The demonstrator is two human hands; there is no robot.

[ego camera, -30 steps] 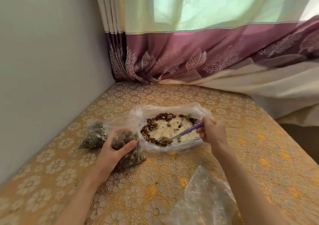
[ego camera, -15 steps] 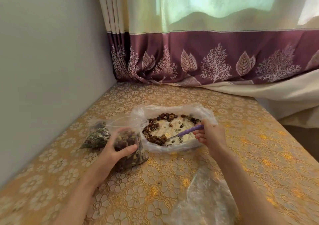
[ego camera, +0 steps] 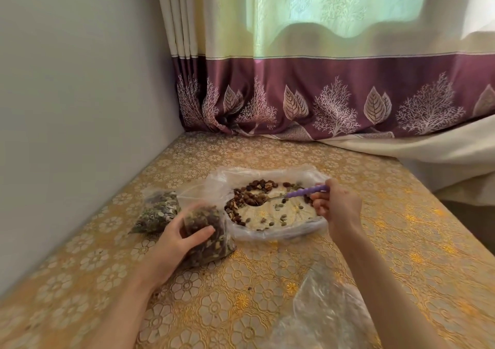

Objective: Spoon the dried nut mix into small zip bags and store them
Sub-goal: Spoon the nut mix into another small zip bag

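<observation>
Far left on the table [ego camera: 401,241] w/ the gold floral cover, we see a filled zip bag [ego camera: 158,212] lying flat near the wall. Just right of it, the left hand [ego camera: 176,244] has its grip round a second zip bag [ego camera: 211,231] packed w/ nut mix: thumb across the front, fingers behind, bag standing on the table & touching the edge of the big plastic bag [ego camera: 270,231]. That big bag is spread open mid-table; the dried nut mix [ego camera: 249,196] sits mostly along its left & far sides. The right hand [ego camera: 340,206] pinches the purple handle of a spoon [ego camera: 302,192], fingers curled tight round it, bowl end down in the nuts. Bottom right, an empty clear bag [ego camera: 329,314] lies crumpled under the right forearm. Curtain [ego camera: 321,94] hangs behind.
</observation>
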